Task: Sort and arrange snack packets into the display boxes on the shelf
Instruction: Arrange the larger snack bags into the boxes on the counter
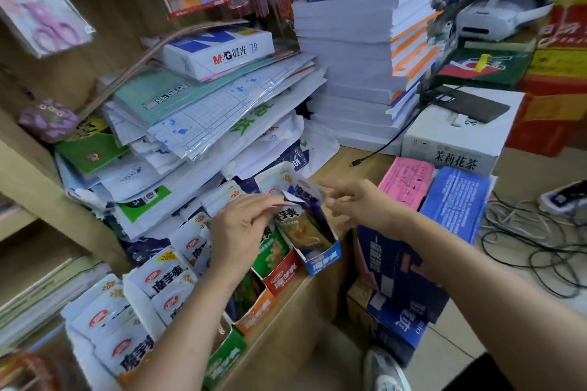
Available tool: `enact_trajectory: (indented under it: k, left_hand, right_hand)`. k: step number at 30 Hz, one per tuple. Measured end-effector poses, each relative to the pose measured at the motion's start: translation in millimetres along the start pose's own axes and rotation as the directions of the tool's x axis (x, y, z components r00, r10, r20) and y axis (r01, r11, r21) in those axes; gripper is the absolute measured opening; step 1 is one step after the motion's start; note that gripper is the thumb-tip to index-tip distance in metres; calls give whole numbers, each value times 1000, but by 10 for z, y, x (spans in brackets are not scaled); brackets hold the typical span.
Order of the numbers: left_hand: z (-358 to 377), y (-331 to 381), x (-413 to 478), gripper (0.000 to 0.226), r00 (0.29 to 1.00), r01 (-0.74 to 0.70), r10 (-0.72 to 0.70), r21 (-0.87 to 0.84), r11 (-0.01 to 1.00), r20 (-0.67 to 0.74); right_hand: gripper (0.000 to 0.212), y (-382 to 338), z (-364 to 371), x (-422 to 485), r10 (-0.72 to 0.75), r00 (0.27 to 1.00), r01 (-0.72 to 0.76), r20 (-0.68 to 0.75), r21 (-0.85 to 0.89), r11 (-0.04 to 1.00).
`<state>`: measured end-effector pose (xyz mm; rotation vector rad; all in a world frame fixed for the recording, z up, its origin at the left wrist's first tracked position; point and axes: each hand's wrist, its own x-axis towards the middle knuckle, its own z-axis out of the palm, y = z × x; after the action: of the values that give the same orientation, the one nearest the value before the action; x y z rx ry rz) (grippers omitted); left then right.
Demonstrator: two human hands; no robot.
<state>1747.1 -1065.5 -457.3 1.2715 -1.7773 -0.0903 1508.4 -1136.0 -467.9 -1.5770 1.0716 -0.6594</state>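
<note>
Lying heaped at lower left: white snack packets (158, 287), beside a diagonal row of display boxes (281, 276) along the shelf (286, 324) edge. Left hand (241, 232), centre frame, grip pinched on the torn top flap (290, 197) of the blue display box (322, 259), packets standing inside. Right hand (362, 205) just right of the flap, fingers part-curled; blurred, cannot tell whether its grip holds anything.

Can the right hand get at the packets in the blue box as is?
Likely yes: right hand sits beside the blue box, its top is open, packets show; left hand only pinches the flap at the far end.
</note>
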Motion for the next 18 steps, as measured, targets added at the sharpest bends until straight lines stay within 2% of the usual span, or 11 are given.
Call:
enact_trajectory:
  k: [2,3,6,10,15,18]
  left_hand:
    - [-50,26,92,26,997,80,-81,-84,993,-8]
    - [-91,47,140,27,993,115,-117,-125,985,-4]
    - [-253,157,281,26,986,151,-160,-185,971,-35]
    - [-488,285,314,18,979,164,-187,-222,961,-84]
    - [-813,342,188,22,960,213,-252,-273,938,-118]
    - [-968,358,79,28,945,261,-307,-301,917,-113]
  right_hand:
    - [57,67,-78,-171,44,995,-52,93,85,995]
    - [67,103,-81,-238,44,992,-51,121,58,997]
    - [83,188,9,-329,-45,992,64,118,-163,985]
    - [90,257,251,-346,-230,972,231,39,-315,921]
    - [94,402,563,-282,-213,975,169,-58,-426,889]
    - [96,366,613,-247,-196,974,129,-117,-427,895]
